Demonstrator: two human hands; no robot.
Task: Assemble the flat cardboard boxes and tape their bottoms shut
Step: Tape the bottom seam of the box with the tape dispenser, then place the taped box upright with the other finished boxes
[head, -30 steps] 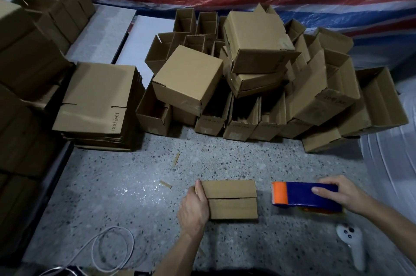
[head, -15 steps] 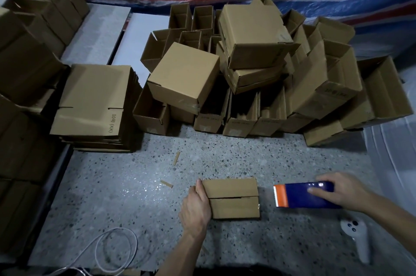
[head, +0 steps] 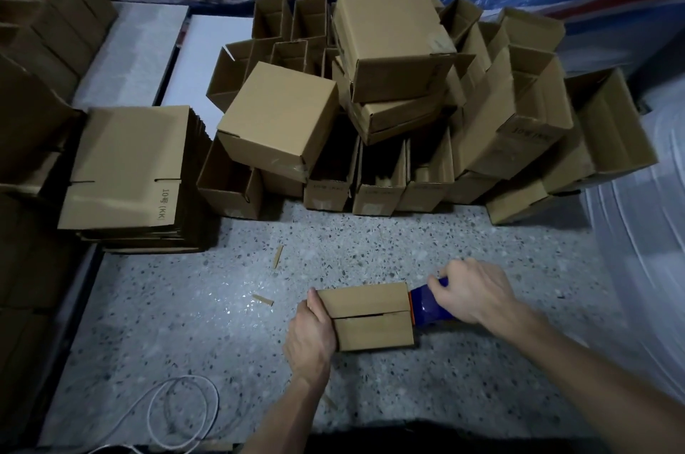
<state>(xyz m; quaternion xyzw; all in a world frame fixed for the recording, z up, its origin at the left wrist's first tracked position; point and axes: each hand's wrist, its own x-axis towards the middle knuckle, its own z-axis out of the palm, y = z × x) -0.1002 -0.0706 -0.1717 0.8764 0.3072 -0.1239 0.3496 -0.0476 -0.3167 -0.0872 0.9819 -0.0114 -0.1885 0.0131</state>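
A small brown cardboard box [head: 365, 316] is sitting on the speckled grey stone floor [head: 185, 324] between the hands, the left hand [head: 311, 335] gripping its left end, the right hand [head: 472, 292] holding a blue plastic tape dispenser [head: 426, 309] against its right end. Beyond both hands a heap of assembled brown cardboard boxes [head: 389, 101] is resting; a stack of flat brown cardboard blanks [head: 126, 168] is lying beyond and left of the left hand

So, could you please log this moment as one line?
left hand: holds box | right hand: tape dispenser at box's right edge | seam: no tape seen
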